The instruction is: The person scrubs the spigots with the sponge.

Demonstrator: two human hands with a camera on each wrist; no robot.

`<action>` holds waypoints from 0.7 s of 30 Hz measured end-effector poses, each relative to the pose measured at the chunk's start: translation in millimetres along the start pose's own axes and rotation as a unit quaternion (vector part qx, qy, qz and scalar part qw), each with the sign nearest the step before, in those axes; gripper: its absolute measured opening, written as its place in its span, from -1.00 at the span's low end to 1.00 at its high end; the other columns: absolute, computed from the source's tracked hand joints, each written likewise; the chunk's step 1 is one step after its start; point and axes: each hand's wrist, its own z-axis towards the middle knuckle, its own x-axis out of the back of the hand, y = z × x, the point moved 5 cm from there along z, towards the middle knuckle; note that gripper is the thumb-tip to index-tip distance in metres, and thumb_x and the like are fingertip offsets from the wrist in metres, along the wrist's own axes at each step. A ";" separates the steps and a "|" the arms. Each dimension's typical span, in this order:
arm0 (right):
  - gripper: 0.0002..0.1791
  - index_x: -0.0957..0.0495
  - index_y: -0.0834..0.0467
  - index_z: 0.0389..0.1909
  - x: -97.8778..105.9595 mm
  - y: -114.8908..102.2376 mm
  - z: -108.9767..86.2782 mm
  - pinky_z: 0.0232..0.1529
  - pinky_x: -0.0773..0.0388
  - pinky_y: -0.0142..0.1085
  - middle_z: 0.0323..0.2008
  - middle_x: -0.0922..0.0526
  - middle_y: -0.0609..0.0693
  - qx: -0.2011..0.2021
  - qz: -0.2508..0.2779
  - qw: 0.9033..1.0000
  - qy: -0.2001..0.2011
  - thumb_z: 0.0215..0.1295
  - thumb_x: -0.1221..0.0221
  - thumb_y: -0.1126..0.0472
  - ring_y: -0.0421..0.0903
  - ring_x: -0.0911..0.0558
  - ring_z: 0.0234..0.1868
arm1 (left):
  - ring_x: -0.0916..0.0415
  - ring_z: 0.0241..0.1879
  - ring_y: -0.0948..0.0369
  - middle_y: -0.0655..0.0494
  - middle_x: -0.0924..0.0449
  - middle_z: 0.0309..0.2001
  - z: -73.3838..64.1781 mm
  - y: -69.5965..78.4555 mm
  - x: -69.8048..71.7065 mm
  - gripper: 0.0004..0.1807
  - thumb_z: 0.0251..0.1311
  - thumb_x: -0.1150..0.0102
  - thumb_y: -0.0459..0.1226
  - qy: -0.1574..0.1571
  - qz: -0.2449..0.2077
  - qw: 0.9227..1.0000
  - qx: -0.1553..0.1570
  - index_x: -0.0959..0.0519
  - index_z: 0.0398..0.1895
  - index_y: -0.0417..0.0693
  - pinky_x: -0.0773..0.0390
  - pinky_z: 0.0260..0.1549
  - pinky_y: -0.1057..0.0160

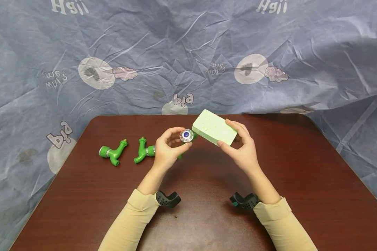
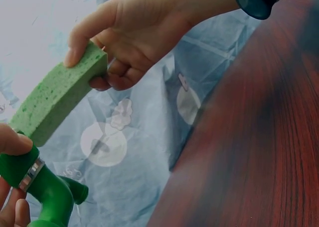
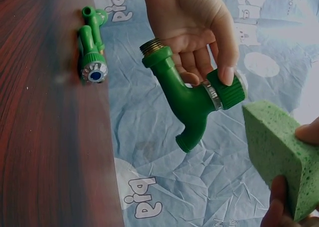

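Observation:
My left hand [image 1: 167, 148] grips a green faucet [image 3: 182, 97] by its ribbed knob, thumb on one side and fingers on the other. The knob's silver face with a blue centre [image 1: 186, 135] points toward the head camera. In the right wrist view the faucet's brass thread and its spout show below the hand. My right hand [image 1: 243, 148] holds a light green rectangular sponge [image 1: 214, 127] by one end, between thumb and fingers. The sponge is tilted, its free corner right beside the faucet's knob. Both things are held up above the table.
Two more green faucets lie on the left of the brown table [image 1: 191, 223]: one farther left [image 1: 113, 152], the other [image 1: 142, 150] close to my left hand, partly hidden by it. A wrinkled blue-grey printed cloth [image 1: 188, 52] hangs behind the table's far edge.

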 end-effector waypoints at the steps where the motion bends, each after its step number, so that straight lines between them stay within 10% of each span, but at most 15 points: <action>1: -0.30 -0.40 0.27 0.22 -0.2 -0.7 0.1 -0.25 -0.46 -0.47 0.14 -0.39 0.07 -0.006 -0.003 1.000 0.001 -0.05 -0.29 0.57 -0.11 -0.50 -0.18 | -0.50 -0.21 0.11 -0.32 -0.53 -0.15 -0.1 0.3 -0.3 -0.54 -0.20 -0.34 -0.63 -0.003 0.001 1.000 -0.008 -0.52 -0.10 -0.49 -0.48 -0.16 -0.16; 21: -0.34 -0.40 0.36 0.18 -10.8 -26.4 -3.5 -0.41 -0.49 -0.50 0.11 -0.42 0.20 -0.057 -0.046 0.997 -0.019 -0.04 -0.30 0.51 -0.22 -0.50 -0.36 | -0.49 -0.04 -0.03 -0.35 -0.45 0.09 -0.8 -2.6 -6.0 -0.53 0.05 -0.18 -0.62 -0.008 -0.014 1.000 -0.007 -0.41 0.10 -0.53 -0.54 -0.08 0.01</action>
